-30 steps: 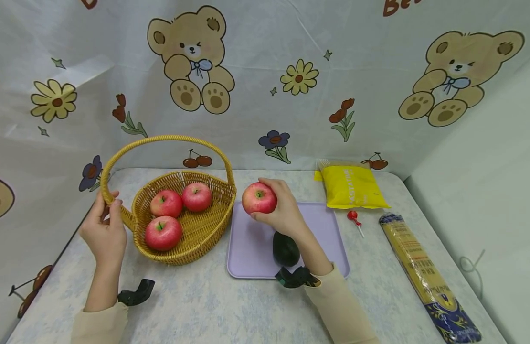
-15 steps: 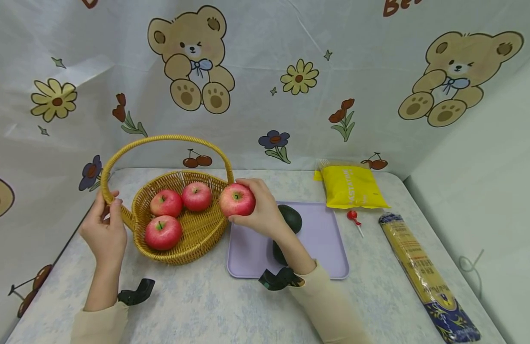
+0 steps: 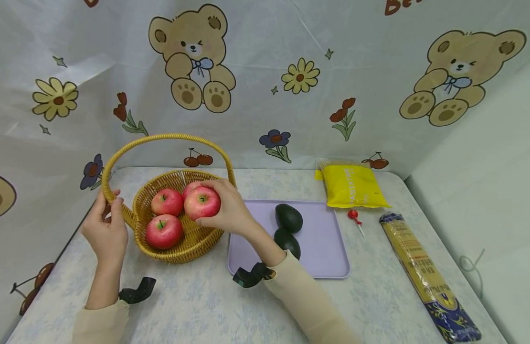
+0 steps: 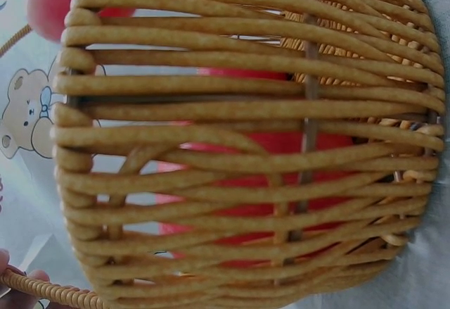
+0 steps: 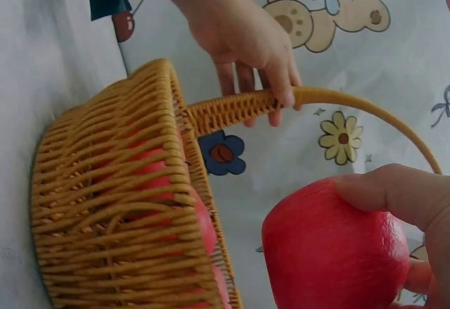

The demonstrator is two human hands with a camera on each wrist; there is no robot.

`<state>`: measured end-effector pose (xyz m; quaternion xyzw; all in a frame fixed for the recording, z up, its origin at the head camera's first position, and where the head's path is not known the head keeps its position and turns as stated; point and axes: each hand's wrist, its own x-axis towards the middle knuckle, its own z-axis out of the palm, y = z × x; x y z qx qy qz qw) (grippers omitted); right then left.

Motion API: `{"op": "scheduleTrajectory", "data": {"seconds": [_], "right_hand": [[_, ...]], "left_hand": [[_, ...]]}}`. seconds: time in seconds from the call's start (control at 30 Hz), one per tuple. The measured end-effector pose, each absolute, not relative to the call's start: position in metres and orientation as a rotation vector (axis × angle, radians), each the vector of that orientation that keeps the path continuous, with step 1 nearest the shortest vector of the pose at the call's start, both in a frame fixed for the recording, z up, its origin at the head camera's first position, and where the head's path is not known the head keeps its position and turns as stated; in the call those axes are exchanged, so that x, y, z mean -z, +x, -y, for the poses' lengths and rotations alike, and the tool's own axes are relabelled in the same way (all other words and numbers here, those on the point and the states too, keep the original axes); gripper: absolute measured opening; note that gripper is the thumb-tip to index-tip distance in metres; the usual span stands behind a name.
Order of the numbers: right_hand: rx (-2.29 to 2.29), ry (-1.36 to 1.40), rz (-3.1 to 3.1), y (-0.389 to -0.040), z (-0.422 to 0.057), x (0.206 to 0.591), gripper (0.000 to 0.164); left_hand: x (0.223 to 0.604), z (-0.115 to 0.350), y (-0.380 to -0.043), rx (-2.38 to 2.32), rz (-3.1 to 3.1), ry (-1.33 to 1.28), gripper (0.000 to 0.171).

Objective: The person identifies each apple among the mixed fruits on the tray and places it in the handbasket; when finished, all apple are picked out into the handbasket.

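A yellow wicker basket (image 3: 209, 241) with a tall arched handle stands at the left of the table. Near the base of that handle, my left hand (image 3: 106, 229) pinches it between thumb and fingers. Over the basket's right side my right hand (image 3: 230, 208) grips a red apple (image 3: 202, 203), which partly covers an apple (image 3: 190, 188) behind it. Two more apples sit inside, one (image 3: 167, 202) at the left and one (image 3: 164, 231) at the front. The right wrist view shows the gripped apple (image 5: 330, 253) above the level of the basket's rim (image 5: 179, 126).
Right of the basket lies a lilac tray (image 3: 323, 239) bearing two dark green avocados (image 3: 288, 218). Beyond it are a yellow pasta bag (image 3: 353, 186), a red lollipop (image 3: 353, 215) and a long packet of noodles (image 3: 428, 277). A bear-print curtain (image 3: 256, 48) hangs behind.
My right hand has carried the apple left, from above the tray to over the basket, uncovering both avocados. My left hand keeps its hold on the handle.
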<state>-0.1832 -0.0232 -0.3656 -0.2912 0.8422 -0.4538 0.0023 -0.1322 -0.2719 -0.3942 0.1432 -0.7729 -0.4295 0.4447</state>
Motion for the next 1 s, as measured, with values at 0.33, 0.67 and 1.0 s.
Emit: {"op": "scheduleTrajectory", "data": {"seconds": [0.33,0.67,1.0], "right_hand": [[1.199,-0.938,-2.748,-0.193,0.043,0.387,0.077],[0.968,-0.893,-2.834,-0.201,0.052,0.405,0.077],[0.755,-0.860,-2.941,-0.199,0.057,0.412,0.076]], "left_hand": [[0.394,0.272,-0.133,1.073,1.910,0.343,0.028],[0.395,0.273,-0.133,1.068,1.910,0.343,0.027],[0.395,0.273,-0.133,1.070,1.907,0.346,0.028]]}}
